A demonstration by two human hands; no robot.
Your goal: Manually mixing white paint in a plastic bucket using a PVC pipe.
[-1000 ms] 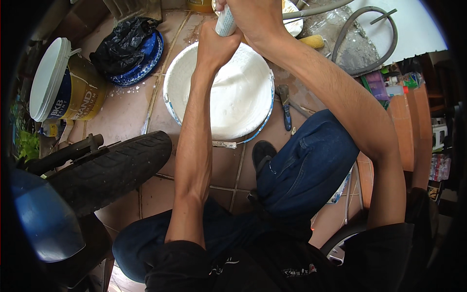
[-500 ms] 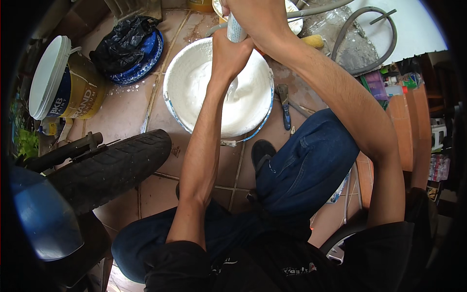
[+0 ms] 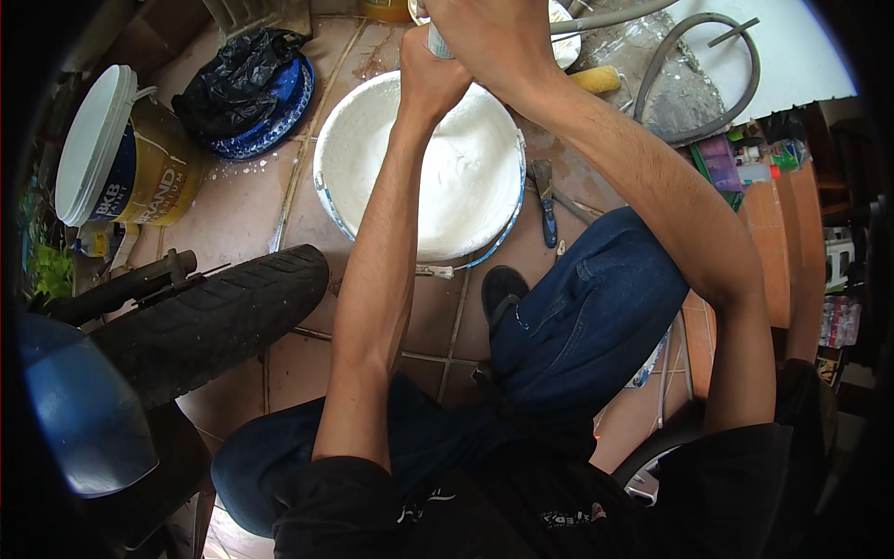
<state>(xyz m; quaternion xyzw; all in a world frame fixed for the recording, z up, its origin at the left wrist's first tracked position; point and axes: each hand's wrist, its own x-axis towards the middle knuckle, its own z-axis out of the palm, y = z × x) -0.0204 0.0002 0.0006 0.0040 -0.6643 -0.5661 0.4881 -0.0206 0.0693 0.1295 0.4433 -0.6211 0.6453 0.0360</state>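
On the tiled floor in front of me stands a round bucket [image 3: 325,191] holding thick white paint [image 3: 466,200]. Over its far edge, my left hand [image 3: 433,79] is closed around a pale grey-white pipe [image 3: 439,43]. My right hand [image 3: 494,42] is closed at the pipe's upper part, overlapping the left; the frame's top edge cuts it off. Hands and wrists hide most of the pipe, and its lower end does not show. Ridges and swirls mark the paint surface. A scraper [image 3: 547,210] with a blue-black handle lies right of the bucket.
At left are a yellow-and-blue paint bucket [image 3: 158,172], a blue lid [image 3: 296,104] under a black plastic bag [image 3: 233,84], and a motorcycle tyre [image 3: 228,303]. A yellow paint roller [image 3: 596,79] and a grey hose [image 3: 652,70] lie at far right. My bent knee is near the scraper.
Both hands have shifted slightly up and left with the pipe. The pipe's lower part, seen in the paint before, no longer shows there.
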